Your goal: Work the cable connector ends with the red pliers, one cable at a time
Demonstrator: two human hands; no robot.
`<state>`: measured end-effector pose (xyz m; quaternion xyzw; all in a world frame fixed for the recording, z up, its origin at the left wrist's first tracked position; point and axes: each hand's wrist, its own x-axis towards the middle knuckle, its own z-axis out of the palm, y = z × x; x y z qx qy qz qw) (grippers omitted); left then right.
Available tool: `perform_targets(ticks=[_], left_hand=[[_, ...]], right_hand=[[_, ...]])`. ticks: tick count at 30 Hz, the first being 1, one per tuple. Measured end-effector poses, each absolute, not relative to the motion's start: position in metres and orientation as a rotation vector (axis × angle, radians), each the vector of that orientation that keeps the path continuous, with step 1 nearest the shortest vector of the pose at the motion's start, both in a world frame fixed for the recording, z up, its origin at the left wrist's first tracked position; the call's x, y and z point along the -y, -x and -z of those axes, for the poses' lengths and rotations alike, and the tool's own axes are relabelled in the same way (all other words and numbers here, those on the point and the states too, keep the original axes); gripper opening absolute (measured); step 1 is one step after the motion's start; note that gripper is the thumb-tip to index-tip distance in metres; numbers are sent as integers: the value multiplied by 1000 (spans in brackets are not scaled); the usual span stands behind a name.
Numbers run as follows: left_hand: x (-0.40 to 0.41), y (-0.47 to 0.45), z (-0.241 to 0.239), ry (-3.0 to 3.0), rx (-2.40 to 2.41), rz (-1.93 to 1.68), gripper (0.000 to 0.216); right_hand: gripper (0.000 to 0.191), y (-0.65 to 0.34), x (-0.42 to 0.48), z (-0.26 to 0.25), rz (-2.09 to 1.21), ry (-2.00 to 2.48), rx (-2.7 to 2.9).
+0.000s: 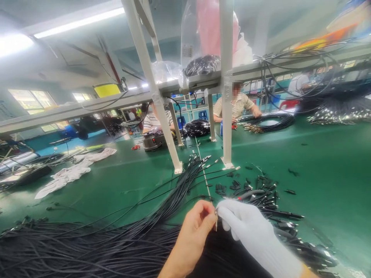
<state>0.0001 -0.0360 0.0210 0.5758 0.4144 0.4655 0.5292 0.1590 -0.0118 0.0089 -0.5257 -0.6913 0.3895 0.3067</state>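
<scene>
My bare left hand point(194, 231) is closed in a pinch above a thick heap of black cables point(116, 251). Against its fingertips shows a small, pale, metallic-looking cable end point(216, 223), partly hidden by the fingers. My right hand point(251, 222), in a white glove, meets the left at the fingertips and pinches at the same small end; its thumb and forefinger are closed. Many black cables run from the heap toward a bundle of silvery tips point(199, 159). Right of my gloved hand lies a pile of black connector pieces point(266, 193).
White shelf posts point(227, 116) stand on the green table point(324, 162). A white cloth point(63, 173) lies at left. Across the table, a person in a striped shirt point(236, 106) handles a coil of black cable point(275, 123). A dark machine point(152, 141) stands beside another person.
</scene>
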Motion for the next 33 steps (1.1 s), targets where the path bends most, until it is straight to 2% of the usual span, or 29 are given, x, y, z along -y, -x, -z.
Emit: perform_targets(ticks=[12,18,25,28,33], left_hand=[[37,2,-18,-1688,-1220,-1159,12],[40,2,-5,-2067,-1398,-1121,17],[39,3,-6,-2351,-1309,-1124,23],[45,2,-10,-2255,-1275,-1088,21],[49,0,-22,-1727,-1228,-1126,7]], right_hand=[[31,-157,16,-21,-775,1638,2043],[28,-156,17,-22,-666,1658,2164],[29,-157,17,-15,-574,1733,2190],[30,-162,8,-13,-561,1688,2098],[37,-191,-11,-22,-552,1754,1821]])
